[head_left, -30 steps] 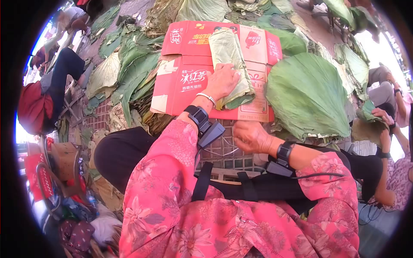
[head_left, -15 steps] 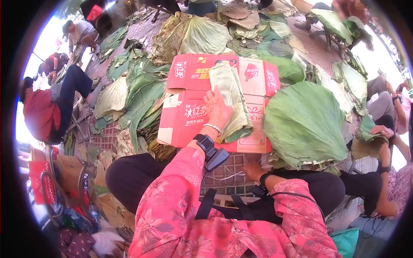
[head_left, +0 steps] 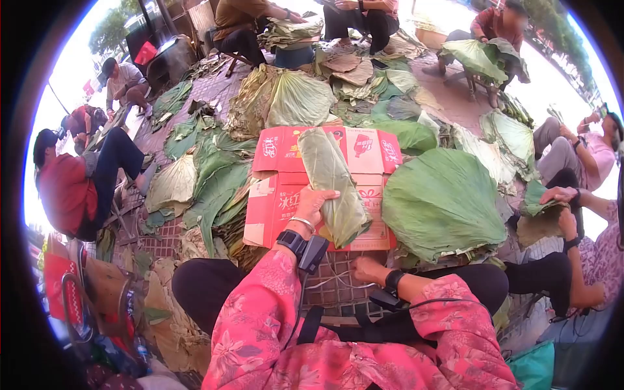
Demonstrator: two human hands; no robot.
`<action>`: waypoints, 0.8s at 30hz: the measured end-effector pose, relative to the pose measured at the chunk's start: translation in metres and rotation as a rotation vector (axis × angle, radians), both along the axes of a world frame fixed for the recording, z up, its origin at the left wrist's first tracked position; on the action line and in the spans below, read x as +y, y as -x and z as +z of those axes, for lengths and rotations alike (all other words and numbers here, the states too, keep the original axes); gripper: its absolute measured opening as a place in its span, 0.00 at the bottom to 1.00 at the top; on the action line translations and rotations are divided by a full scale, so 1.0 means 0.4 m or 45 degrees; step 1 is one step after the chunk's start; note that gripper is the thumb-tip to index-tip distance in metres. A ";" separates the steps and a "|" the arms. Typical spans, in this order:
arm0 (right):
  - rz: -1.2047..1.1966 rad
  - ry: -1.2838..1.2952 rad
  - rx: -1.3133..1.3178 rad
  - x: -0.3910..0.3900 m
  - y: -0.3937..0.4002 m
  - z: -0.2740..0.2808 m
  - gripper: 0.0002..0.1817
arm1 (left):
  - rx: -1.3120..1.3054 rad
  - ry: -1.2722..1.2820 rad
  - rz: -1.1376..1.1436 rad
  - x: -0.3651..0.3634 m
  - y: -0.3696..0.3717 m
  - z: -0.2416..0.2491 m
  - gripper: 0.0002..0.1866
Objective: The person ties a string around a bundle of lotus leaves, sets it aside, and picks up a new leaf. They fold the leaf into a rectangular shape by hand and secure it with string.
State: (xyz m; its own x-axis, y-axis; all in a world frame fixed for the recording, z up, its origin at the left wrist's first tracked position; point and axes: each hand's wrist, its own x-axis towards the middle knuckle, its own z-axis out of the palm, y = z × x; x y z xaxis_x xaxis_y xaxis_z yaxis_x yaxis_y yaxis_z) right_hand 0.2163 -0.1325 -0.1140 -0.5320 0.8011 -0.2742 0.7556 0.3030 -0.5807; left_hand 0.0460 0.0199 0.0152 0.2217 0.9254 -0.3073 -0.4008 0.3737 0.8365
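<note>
A folded bundle of large dried leaves [head_left: 333, 185], resembling lotus leaf, lies slantwise on a flattened red cardboard box [head_left: 270, 188]. My left hand [head_left: 314, 207] grips the bundle's left edge, its thumb across the top and its other fingers mostly hidden. Below the cardboard, near my right knee, my right hand [head_left: 368, 269] is closed in a fist. A thin white string [head_left: 338, 268] runs to it over the floor tiles. Right of the cardboard lies a stack of broad green leaves [head_left: 444, 201].
Leaf piles lie left [head_left: 218, 169] and beyond the cardboard [head_left: 296, 97]. At my right, a co-worker's hands [head_left: 564, 207] hold a leaf. Other seated people surround the floor. A chair [head_left: 81, 292] holding bags stands at the lower left.
My left hand has gone from lying flat on the bundle to gripping its left edge, lower down. My right hand has shifted slightly left. The view has tilted up.
</note>
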 end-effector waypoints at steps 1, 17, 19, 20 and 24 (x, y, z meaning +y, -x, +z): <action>-0.042 0.058 0.062 0.008 -0.006 0.021 0.13 | -0.072 0.009 -0.035 -0.018 0.015 0.019 0.23; -0.579 0.514 0.907 0.108 -0.011 0.384 0.09 | -0.210 -0.008 -0.341 -0.280 0.130 0.192 0.24; -0.519 0.442 1.066 0.091 0.008 0.449 0.10 | -0.227 -0.023 -0.352 -0.296 0.125 0.189 0.23; -0.493 0.427 1.111 0.082 0.020 0.475 0.10 | -0.242 -0.013 -0.347 -0.299 0.125 0.180 0.23; -0.379 0.393 1.172 0.090 0.001 0.446 0.11 | -0.330 0.023 -0.393 -0.328 0.127 0.186 0.23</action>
